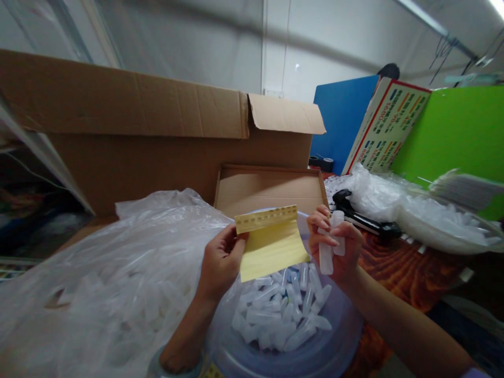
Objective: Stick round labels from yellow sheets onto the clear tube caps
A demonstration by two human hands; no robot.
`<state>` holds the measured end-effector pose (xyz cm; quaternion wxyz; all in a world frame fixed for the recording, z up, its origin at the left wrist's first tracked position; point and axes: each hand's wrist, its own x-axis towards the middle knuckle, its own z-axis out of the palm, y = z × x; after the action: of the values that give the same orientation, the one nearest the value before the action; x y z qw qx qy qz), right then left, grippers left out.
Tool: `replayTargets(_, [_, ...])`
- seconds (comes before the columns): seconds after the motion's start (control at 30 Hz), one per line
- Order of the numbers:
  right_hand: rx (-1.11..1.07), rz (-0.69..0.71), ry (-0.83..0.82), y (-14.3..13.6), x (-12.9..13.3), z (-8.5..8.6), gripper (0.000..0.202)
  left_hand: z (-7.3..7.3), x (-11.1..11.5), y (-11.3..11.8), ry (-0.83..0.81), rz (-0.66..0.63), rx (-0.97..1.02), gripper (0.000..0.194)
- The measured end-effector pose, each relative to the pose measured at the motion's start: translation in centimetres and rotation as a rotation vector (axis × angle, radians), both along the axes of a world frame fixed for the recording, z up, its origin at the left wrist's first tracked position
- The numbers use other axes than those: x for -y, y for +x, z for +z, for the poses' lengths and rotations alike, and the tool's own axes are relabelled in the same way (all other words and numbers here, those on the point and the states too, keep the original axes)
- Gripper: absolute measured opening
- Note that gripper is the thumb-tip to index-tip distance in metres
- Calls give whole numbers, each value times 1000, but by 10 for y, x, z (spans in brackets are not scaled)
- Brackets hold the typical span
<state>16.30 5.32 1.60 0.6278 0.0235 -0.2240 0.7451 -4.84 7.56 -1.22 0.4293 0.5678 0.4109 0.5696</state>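
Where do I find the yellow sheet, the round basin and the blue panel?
Yellow sheet (273, 253): head view, middle of its face.
Round basin (289, 366): head view, bare part near the bottom edge.
Blue panel (340, 118): head view, middle of its face.

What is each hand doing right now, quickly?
Left hand: closed, holding a yellow sheet by its edge.
Right hand: closed, holding whitish plastic tubes; exact number unclear.
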Motion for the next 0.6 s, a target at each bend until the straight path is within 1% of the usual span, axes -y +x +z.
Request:
replayTargets(0.1, [-7,22,-15,1,-2,-2,40,1,1,1,2,25,11,35])
replayTargets(0.13, [-10,32,-16,1,-2,-3,40,1,2,2,-7,24,17,43])
replayTargets(0.17, [-12,38,-13,1,-2,-3,39,1,3,2,-15,23,20,55])
replayTargets(0.2, [-16,41,-10,1,-2,-3,40,1,4,2,-11,34,6,67])
replayTargets(0.23, [-17,43,-9,1,-2,-3,40,1,5,2,15,63,-39,75])
replayTargets(0.27, [-17,42,-13,0,-2,-2,40,1,6,2,72,107,-121,74])
replayTargets(0.3, [-12,35,-17,-1,-2,-2,40,1,7,2,158,156,-235,63])
replayTargets(0.33, [-2,22,-20,-2,-2,-1,39,1,8,3,255,195,-362,47])
replayTargets(0.37, [17,5,-19,-4,-2,0,39,1,10,4,341,212,-478,33])
replayTargets(0.4, [46,-24,-13,-6,-2,1,38,1,11,5,399,200,-565,27])
replayTargets(0.43, [85,-67,2,-8,-1,2,37,2,13,7,412,161,-607,27])
replayTargets(0.47, [132,-126,32,-11,-1,3,36,3,16,10,384,101,-607,27])
replayTargets(0.53, [250,-262,130,-18,2,4,35,6,22,14,252,-52,-517,25])
replayTargets(0.6, [370,-401,273,-28,4,2,32,10,29,19,94,-272,-386,28])
